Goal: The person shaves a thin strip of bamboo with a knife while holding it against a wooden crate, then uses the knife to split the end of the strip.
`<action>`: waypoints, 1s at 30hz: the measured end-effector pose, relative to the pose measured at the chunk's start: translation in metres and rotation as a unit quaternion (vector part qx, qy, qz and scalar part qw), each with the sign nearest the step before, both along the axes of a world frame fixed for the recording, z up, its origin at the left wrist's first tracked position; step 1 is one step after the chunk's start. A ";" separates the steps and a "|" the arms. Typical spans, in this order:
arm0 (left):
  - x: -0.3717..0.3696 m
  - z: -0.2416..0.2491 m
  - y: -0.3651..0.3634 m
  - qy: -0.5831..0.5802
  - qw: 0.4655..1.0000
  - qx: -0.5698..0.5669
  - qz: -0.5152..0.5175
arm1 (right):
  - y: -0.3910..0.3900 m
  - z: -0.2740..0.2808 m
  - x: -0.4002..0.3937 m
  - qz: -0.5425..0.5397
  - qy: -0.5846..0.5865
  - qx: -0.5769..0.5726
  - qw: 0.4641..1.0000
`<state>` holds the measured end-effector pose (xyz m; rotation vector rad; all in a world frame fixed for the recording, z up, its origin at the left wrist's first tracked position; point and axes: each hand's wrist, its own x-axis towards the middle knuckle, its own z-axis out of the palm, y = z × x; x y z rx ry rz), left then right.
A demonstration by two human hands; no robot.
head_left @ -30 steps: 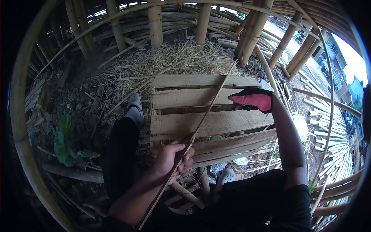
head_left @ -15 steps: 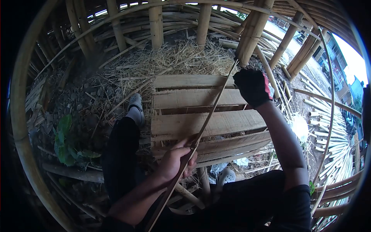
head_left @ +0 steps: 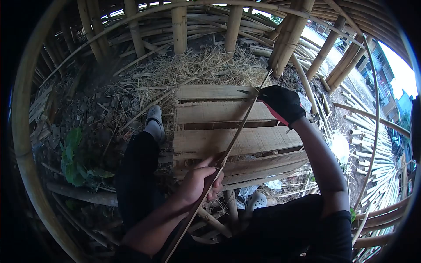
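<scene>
My bare left hand (head_left: 202, 184) is wrapped around a long, thin bamboo strip (head_left: 240, 128), which slants from my lap up to the far right. My right hand (head_left: 283, 104), in a black and red glove, is closed near the strip's far end. A dark, narrow knife blade (head_left: 246, 92) sticks out to the left from the gloved fingers and crosses the strip; its handle is hidden in the glove. Under the strip lies a low bench of rough wooden slats (head_left: 206, 113) with gaps between them.
Bamboo shavings (head_left: 206, 65) are heaped behind the bench. Upright bamboo posts (head_left: 180, 30) stand beyond, with stacked poles between them. Many cut bamboo pieces (head_left: 375, 162) lie on the ground to the right. A curved bamboo pole (head_left: 24, 131) frames the left side. My clog-shod foot (head_left: 154, 118) rests left of the bench.
My right hand has turned and shifted slightly left and down, and the blade now shows across the strip. My left hand keeps its place on the strip.
</scene>
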<state>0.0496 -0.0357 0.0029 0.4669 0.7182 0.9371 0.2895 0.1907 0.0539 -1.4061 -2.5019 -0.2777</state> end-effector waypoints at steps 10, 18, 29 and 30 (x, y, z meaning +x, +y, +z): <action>-0.002 0.000 0.000 -0.003 1.000 0.003 -0.004 | 0.019 -0.008 0.017 0.197 -0.068 -0.026 0.978; -0.001 0.003 -0.001 0.008 1.000 -0.008 -0.007 | 0.034 0.013 -0.003 -0.066 -0.207 0.060 0.974; -0.015 0.005 0.000 -0.028 0.999 -0.014 -0.017 | -0.004 -0.028 -0.006 0.255 0.069 -0.237 0.935; -0.016 0.005 0.001 -0.021 1.000 0.011 -0.019 | -0.004 -0.031 -0.007 0.272 0.061 -0.191 0.941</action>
